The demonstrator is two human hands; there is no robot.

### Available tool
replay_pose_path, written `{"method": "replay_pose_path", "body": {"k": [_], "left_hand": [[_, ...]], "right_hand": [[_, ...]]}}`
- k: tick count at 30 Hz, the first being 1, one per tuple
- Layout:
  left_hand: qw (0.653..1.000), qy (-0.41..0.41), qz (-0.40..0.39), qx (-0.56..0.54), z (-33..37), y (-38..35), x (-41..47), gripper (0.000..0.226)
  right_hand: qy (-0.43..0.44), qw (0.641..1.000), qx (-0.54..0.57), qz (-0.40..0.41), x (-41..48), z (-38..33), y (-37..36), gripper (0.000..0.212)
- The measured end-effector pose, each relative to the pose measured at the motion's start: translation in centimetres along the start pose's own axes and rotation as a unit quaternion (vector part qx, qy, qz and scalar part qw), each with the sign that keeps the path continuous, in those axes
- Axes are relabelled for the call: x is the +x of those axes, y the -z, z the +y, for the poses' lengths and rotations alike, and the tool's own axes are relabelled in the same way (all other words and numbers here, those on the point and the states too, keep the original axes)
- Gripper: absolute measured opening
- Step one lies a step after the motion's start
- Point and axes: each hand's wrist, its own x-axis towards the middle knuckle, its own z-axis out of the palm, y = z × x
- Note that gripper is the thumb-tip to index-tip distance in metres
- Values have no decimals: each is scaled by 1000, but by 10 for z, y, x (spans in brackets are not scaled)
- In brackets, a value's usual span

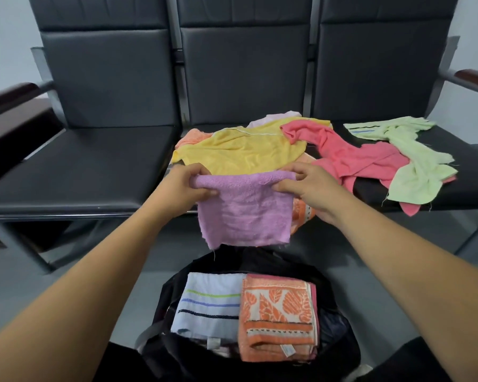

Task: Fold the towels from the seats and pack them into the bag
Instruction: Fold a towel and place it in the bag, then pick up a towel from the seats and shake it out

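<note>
- Both forearms reach forward from the lower corners. The left hand (186, 186) and right hand (311, 186) are level with each other, knuckles up, just past the front edge of the seats.
- The fingers (202, 172) of each hand are curled, thumb below. Each hand pinches one top corner of the purple towel (246, 213) and pulls its upper edge taut between them.
- The purple towel hangs in the air in front of the middle seat (312, 153), directly above the open black bag (160, 307) on the floor.
- Its held edge runs left to right and the cloth drops straight down to a frayed lower edge. It is a little wider than it is tall. It may be doubled over at the top, but the view does not settle that.
- Behind the hands a crumpled yellow towel (240, 153) lies on the middle seat, with peach (191, 136) and pale pink (276, 118) cloth showing beyond it.
- A coral towel (351, 158) trails from it towards the right seat, where a pale green towel (414, 166) lies over its far end.
- In the bag lie two folded towels side by side and touching: a pale blue striped towel (207, 304) on the left and an orange leaf-patterned towel (279, 312) on the right.
</note>
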Motion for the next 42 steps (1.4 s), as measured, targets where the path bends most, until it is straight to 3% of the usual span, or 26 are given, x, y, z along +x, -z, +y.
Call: {"method": "replay_pose_path", "body": {"k": [2,4,9,11,15,20,23,25,29,32,37,42], "left_hand": [[988,32,-66,-136,-17,2,-4,9],[972,64,-90,-208,-37,-5,-9,9],[979,149,-58,-125,-87,-30,-24,28],[977,172,-88,-93,-103,-37,-31,31],[962,183,-184,82,-123,-59,-44,32],[923,221,-290,125,-152,-88,-56,29],[915,231,-294,153,-168,-97,-57,35],[915,241,-268,182,-176,-100,-55,39],[932,228,-151,238,-172,-88,-38,18],[954,225,-100,169,-151,-77,-17,17],[983,171,-64,38,-99,-60,17,18],[991,106,27,79,-67,-42,68,11]], "right_hand": [[-65,986,145,-50,1,13,-12,17],[-109,973,187,-76,1,26,-28,17],[-186,957,221,-33,-6,66,-74,17],[-227,953,200,-22,-10,87,-92,15],[-335,939,62,-38,-20,139,-123,17],[-439,893,-3,-99,-27,179,-149,28],[-432,897,-20,-94,-23,189,-161,29],[-403,910,-69,-72,-18,187,-165,14],[-301,917,-252,-65,9,164,-156,24],[-257,930,-242,-98,29,131,-141,5],[-252,951,-114,-137,48,68,-105,8],[-106,977,-183,6,81,30,-62,13]]}}
